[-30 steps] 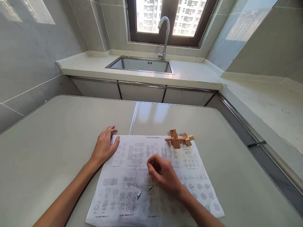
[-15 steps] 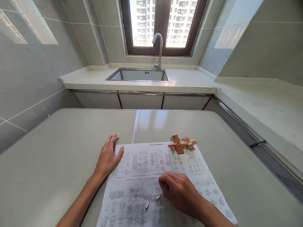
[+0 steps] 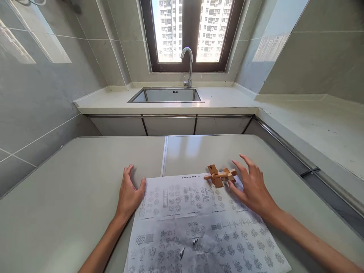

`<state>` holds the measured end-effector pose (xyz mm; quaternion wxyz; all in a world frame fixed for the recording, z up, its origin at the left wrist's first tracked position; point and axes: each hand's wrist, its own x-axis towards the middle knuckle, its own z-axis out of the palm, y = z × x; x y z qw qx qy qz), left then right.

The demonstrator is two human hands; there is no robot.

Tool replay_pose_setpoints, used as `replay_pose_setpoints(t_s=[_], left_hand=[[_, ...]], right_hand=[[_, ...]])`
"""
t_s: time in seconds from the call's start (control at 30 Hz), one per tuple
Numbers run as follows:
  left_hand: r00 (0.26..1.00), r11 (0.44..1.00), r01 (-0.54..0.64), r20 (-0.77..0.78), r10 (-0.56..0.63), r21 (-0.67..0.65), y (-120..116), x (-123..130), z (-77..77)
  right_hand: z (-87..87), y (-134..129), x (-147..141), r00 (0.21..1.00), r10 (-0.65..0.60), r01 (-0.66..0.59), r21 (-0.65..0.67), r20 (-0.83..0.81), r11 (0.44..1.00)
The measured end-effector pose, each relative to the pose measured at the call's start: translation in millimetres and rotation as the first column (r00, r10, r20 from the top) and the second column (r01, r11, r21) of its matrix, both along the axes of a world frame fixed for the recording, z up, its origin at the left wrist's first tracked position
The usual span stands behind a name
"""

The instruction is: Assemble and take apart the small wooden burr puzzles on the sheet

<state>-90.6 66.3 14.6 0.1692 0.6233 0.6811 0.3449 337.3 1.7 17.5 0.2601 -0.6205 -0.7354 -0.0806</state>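
A large printed sheet [image 3: 182,204] covered with small diagrams lies on the table; two small tears show in its lower middle. On its top right edge rests a small wooden plane-like model [image 3: 217,176], made of crossed pieces with a dark mark on one. My left hand [image 3: 131,191] stands at the sheet's upper left edge, fingers apart, thumb by the paper's corner. Around the model's right end my right hand [image 3: 250,185] is spread, thumb below and fingers above, not closed on it.
The pale table [image 3: 71,204] has a seam [image 3: 164,155] down its middle. Beyond it is a counter [image 3: 227,98] with a sink [image 3: 167,95] and a tall faucet [image 3: 190,68] under a window. Another counter [image 3: 318,117] runs along the right side.
My right hand has moved from the middle of the sheet up and right to the wooden model, and its curled fingers have opened. My left hand stays near the sheet's upper left corner.
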Motion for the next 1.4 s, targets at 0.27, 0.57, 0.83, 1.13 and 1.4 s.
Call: replay_pose_setpoints(t_s=[0.27,0.57,0.83,1.13,1.4], left_hand=[[0.973,0.984,-0.152,0.188,0.132,0.095,1,-10,-6.6],[0.943,0.977,-0.182,0.302,0.141,0.111,2,-9,-5.8],[0.959,0.977,-0.175,0.245,0.141,0.125,6,-12,-9.1],[0.982,0.977,-0.092,0.178,0.058,0.192,-1,1,8.6],[0.874,0.773,0.469,-0.348,-0.338,0.427,-3,35,28.0]], right_hand=[[-26.9,21,13,0.998,0.042,-0.034,-0.154,0.046,0.988],[-32.4,23,23,0.994,0.104,-0.105,-0.186,-0.017,0.977],[-21.1,26,42,0.972,0.235,-0.232,-0.192,-0.003,0.954],[-11.5,37,73,0.925,0.307,-0.326,0.054,0.226,0.944],[26.0,42,41,0.832,0.453,-0.5,0.077,0.321,0.863]])
